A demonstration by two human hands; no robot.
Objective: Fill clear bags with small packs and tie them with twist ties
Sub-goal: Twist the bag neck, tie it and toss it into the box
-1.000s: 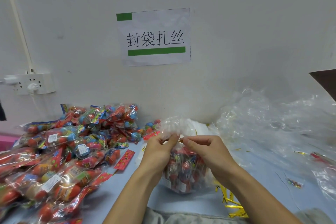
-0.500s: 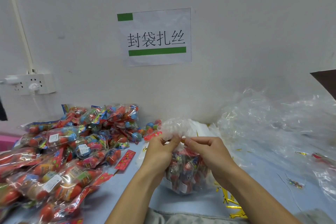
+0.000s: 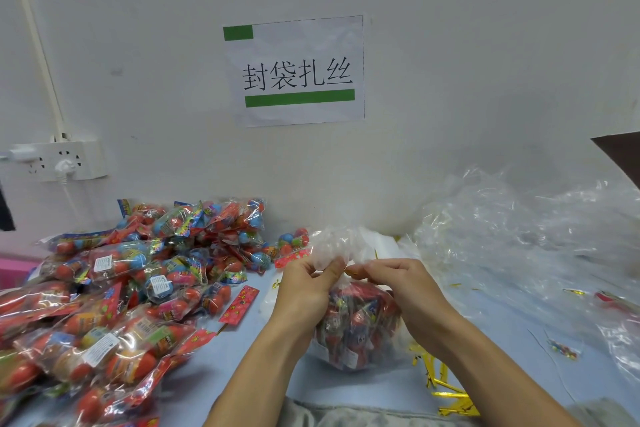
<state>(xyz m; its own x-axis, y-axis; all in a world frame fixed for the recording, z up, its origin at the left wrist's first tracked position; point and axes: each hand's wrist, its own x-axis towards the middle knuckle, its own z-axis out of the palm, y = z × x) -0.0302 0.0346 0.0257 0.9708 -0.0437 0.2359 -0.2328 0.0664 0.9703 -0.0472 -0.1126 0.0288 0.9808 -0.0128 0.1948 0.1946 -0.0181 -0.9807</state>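
Filled clear bag (image 3: pixel 356 322) lower centre on worktop (image 3: pixel 249 333) | left hand (image 3: pixel 304 288) pinching gathered neck (image 3: pixel 329 250) | right hand (image 3: pixel 401 284) pinching gold twist tie (image 3: pixel 353 273) at neck | risk: neck may loosen if the pinch slackens; tie may slip off crinkly film

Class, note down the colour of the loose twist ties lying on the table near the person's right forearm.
Shiny gold-yellow twist ties, clearest in the head view.

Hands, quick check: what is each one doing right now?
Left hand: closed, pinching the gathered neck of the filled clear bag.
Right hand: closed, fingertips pinching a gold twist tie at that neck.
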